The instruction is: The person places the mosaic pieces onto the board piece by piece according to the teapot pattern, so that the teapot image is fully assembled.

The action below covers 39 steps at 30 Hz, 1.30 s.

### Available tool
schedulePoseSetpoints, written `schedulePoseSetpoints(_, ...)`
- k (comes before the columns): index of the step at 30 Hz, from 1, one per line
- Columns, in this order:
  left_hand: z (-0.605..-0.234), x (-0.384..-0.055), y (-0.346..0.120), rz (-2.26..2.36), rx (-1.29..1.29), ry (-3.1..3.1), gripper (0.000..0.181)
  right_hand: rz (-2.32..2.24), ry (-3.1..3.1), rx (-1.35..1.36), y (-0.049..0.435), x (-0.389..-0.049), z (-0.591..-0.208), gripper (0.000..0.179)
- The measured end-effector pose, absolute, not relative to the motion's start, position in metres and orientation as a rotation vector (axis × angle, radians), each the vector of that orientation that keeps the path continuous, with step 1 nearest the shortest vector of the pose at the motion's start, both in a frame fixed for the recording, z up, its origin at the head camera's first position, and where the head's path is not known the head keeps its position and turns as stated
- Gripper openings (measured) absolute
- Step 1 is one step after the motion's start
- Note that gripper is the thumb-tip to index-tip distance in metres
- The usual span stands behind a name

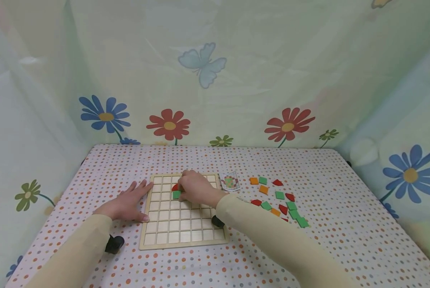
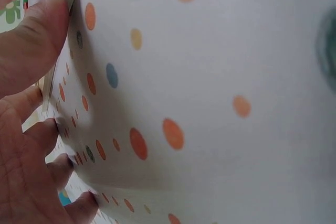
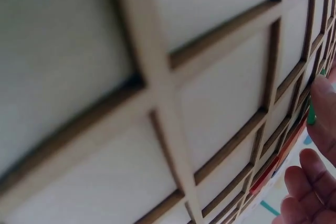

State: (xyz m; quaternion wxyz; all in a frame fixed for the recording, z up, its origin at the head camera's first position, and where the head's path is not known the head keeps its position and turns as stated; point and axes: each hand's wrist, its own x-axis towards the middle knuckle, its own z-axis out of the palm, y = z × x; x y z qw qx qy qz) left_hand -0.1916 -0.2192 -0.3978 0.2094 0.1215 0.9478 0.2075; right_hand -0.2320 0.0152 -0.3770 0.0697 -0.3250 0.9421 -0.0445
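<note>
A light wooden grid board [image 1: 184,245] lies on the table, divided into square cells. My left hand [image 1: 126,203] rests spread at its left side, thumb and index finger touching the frame and the other fingertips on the cloth. Over the upper middle of the grid is my right hand [image 1: 198,190], its other fingers curled. In the right wrist view it pinches a green tile [image 3: 311,114] between thumb and finger. Beside its fingertips in the head view are a red rounded tile [image 1: 175,187] and a green square [image 1: 176,195]. The right hand partly hides the cells under it.
A small picture card [image 1: 230,182] with a flower pattern lies by the board's upper right corner. Scattered further right are green squares [image 1: 279,195], orange squares [image 1: 263,189] and red rounded tiles [image 1: 289,197]. The dotted cloth [image 1: 186,268] covers the table; printed curtains stand behind.
</note>
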Motion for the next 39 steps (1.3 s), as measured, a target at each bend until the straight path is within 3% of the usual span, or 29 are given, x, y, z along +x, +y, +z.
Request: schedulePoseSetpoints(39, -0.3917, -0.1889, -0.2192, 0.589, 0.382, 2.627, 0.106, -0.264, 2.789, -1.078, 0.0133, -0.2339, -0.3785, 0.017)
